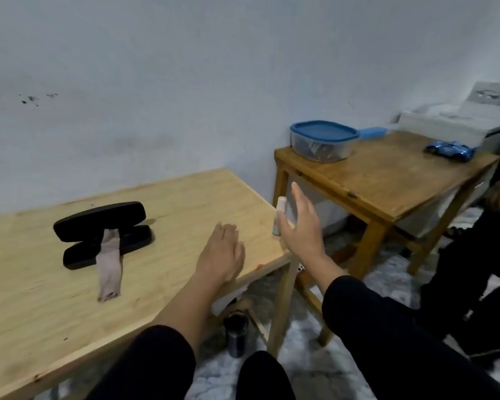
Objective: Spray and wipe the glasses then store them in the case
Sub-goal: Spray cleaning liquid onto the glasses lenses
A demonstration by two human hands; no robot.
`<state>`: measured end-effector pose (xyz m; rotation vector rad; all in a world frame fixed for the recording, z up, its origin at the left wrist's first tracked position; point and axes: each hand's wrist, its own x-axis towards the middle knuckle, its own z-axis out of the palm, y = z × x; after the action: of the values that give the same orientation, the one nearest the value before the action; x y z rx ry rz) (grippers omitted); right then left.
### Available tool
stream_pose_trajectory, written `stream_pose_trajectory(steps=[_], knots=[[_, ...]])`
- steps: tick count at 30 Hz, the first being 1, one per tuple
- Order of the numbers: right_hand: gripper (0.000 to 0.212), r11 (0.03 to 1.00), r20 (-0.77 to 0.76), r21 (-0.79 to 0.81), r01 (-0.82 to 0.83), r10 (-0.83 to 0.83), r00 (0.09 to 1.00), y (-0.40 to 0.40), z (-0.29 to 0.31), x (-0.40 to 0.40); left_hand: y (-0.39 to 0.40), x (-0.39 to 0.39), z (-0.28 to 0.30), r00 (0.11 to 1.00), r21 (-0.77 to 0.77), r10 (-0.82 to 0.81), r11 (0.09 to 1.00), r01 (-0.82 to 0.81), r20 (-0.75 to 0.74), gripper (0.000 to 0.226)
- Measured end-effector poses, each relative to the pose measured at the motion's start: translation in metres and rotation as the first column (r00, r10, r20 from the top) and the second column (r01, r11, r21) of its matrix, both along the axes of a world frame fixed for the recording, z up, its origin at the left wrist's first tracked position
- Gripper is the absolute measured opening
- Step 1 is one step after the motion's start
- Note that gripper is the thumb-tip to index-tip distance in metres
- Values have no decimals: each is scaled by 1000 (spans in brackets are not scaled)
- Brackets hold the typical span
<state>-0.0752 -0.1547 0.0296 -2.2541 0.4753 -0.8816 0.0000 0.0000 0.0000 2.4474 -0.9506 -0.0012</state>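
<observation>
The black glasses case [103, 233] sits open on the left part of the light wooden table [55, 298], with a pinkish cloth [109, 262] draped over its near half (can't really see any glasses inside). The little spray bottle [279, 219] stands at the table's right edge. Left hand [221, 251] lies flat on the tabletop, fingers straight. Right hand [302, 226] hovers just beside the bottle, fingers spread, holding nothing.

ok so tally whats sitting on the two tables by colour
black: 1, the open glasses case
pinkish: 1, the cloth
white: 1, the spray bottle
blue: 3, the lidded tub, the toy car, a flat blue item
total: 6
</observation>
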Motion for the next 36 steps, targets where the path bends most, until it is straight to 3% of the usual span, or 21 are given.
stream_pose_trajectory(steps=[15, 20, 25, 31, 36], knots=[[60, 999, 35, 12, -41, 41, 999, -3, -28, 19, -7, 16, -15, 995, -26, 72, 997, -74, -63, 44], [64, 992, 22, 58, -109, 108, 994, -6, -23, 17, -29, 15, 11, 983, -216, 94, 968, -127, -158, 37], [59, 986, 7, 0, -166, 166, 986, -10, -15, 14, -61, 9, 46, 967, -473, -73, 879, -53, -245, 38], [56, 973, -49, -25, -229, 227, 973, -12, -2, 13, -77, 11, 62, 908, -593, -126, 791, -150, -399, 23], [52, 968, -69, -25, -250, 248, 966, -10, 1, 16, -78, 22, 62, 806, -600, -134, 738, -307, -577, 17]])
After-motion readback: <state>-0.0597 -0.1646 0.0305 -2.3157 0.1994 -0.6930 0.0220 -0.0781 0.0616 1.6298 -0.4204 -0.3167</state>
